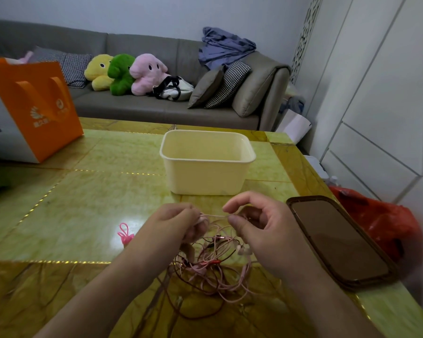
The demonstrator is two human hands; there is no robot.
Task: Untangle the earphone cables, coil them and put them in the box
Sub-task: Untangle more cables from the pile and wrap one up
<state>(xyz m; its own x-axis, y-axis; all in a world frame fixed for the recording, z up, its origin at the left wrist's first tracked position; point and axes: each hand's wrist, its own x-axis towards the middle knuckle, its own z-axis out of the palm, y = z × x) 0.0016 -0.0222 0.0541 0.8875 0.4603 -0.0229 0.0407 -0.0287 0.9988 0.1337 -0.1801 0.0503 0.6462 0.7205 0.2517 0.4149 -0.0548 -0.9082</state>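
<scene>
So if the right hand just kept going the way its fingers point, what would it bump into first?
Probably the left hand. The right hand points leftward along the pink cable stretched between them, though depth is uncertain.

table (88, 203): glossy, stone-like | box (206, 176): matt plastic | lid (337, 240): probably glossy plastic

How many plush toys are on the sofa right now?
3, side by side on the sofa seat: a yellow plush toy on the left, a green plush toy in the middle, a pink plush toy on the right. The orange bag may hide others.
</scene>
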